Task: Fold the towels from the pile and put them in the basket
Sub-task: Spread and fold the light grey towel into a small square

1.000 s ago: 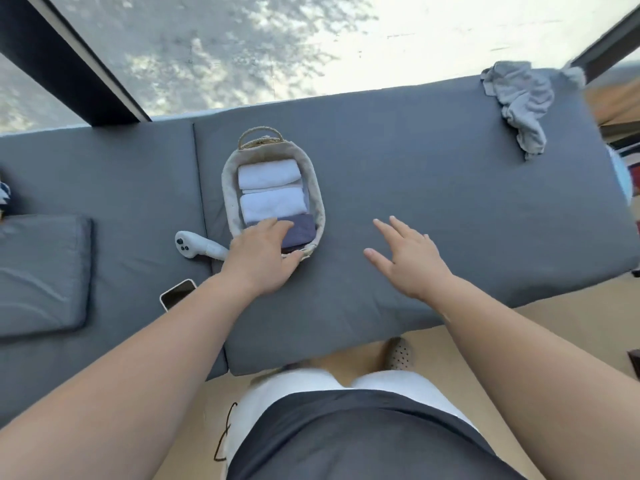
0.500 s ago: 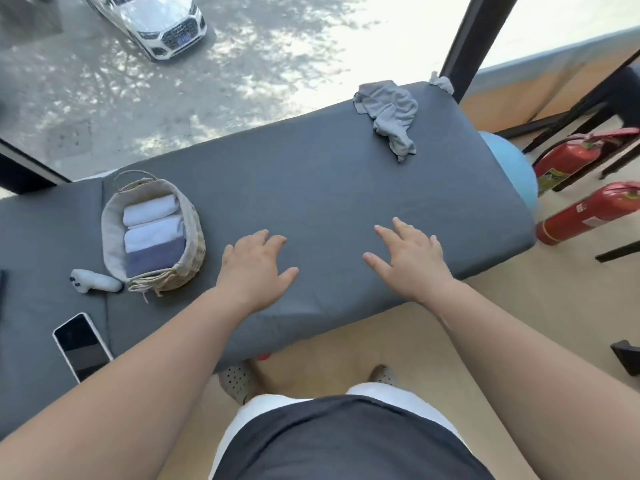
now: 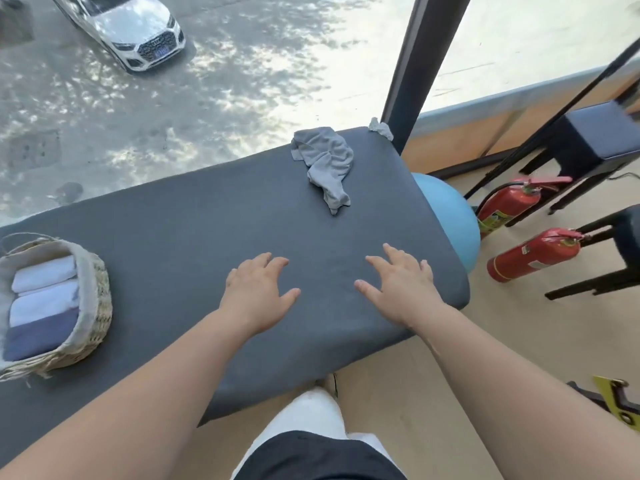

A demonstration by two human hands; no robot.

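Holding left hand [image 3: 256,292] and right hand [image 3: 401,289] low over grey cushion [image 3: 194,223], both spread, palms down, empty. Between towels: starting reach for crumpled grey towel [image 3: 325,164] at far right end, well apart from hands. Next: lean forward, pinch an edge, drag onto open cushion, flatten. Basket [image 3: 95,289] at far left, three folded towels [image 3: 43,299] inside. Versus a second ago: left hand off basket, view swung right.

The surface [image 3: 214,237] wears matt dark-grey cloth. The crumpled towel [image 3: 327,164] is soft grey fabric. The basket [image 3: 97,292] is rough woven straw, cloth-lined. Two fire extinguishers [image 3: 530,254] are glossy red metal.
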